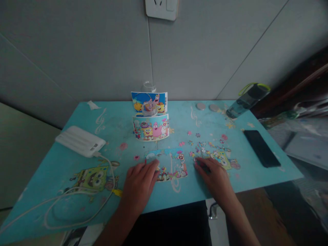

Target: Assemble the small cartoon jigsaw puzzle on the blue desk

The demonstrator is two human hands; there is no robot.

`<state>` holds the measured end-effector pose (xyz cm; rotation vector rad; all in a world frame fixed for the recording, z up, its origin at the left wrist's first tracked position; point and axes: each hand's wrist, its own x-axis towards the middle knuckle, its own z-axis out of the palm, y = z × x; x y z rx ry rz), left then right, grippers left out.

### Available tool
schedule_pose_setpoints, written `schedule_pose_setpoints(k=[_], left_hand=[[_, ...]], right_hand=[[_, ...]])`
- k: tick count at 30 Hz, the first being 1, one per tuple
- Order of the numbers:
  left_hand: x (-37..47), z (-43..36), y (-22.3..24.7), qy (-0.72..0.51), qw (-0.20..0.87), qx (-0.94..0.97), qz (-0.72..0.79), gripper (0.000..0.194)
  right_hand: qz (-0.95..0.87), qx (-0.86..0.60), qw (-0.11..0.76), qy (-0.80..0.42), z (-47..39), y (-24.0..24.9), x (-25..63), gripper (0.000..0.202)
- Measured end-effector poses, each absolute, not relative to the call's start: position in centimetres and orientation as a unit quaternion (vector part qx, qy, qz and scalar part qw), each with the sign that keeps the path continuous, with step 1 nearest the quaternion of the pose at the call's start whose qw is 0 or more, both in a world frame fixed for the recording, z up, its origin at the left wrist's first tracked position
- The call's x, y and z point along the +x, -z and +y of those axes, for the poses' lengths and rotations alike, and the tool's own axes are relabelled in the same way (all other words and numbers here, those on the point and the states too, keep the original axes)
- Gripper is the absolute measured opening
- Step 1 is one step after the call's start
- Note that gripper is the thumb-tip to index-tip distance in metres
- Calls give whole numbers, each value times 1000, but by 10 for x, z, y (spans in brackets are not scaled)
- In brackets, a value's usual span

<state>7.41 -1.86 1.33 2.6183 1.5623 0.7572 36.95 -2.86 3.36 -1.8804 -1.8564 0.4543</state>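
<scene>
A partly assembled jigsaw puzzle (183, 173) lies on the table, its border joined and the table surface showing inside it. My left hand (142, 181) rests flat over the puzzle's left side, fingers stretched out and holding nothing. To the right of the puzzle, my right hand (212, 172) pinches a small puzzle piece (195, 159) between thumb and forefinger; the fingers partly hide it. Loose puzzle pieces (203, 149) are scattered just beyond that hand. Behind the puzzle, a cartoon picture card (153, 129) stands upright, with a second card (138, 100) farther back.
Clear plastic containers (150, 108) stand by the cards. On the left, a white power bank (79, 140) trails a white cable (112, 171). A black phone (261, 148) and a tilted-looking water bottle (247, 100) are on the right. Two round discs (201, 106) lie near the wall.
</scene>
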Motion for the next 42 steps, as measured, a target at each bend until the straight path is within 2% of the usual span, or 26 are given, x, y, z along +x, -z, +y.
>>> schedule_pose_setpoints(k=[6, 13, 21, 29, 42], left_hand=[[79, -21, -13, -257, -22, 845, 469, 34], [82, -23, -16, -259, -15, 860, 440, 34], [83, -23, -17, -275, -5, 856, 438, 30], [81, -22, -11, -278, 18, 845, 456, 31], [81, -22, -10, -276, 24, 837, 471, 30]], right_hand=[[-632, -723, 257, -110, -22, -41, 395, 28], [-620, -757, 202, -44, -9, -41, 416, 34], [-628, -761, 164, -10, -1, -33, 428, 29], [-642, -734, 190, -112, -1, -35, 428, 28], [-642, -726, 208, -136, 5, -25, 427, 30]])
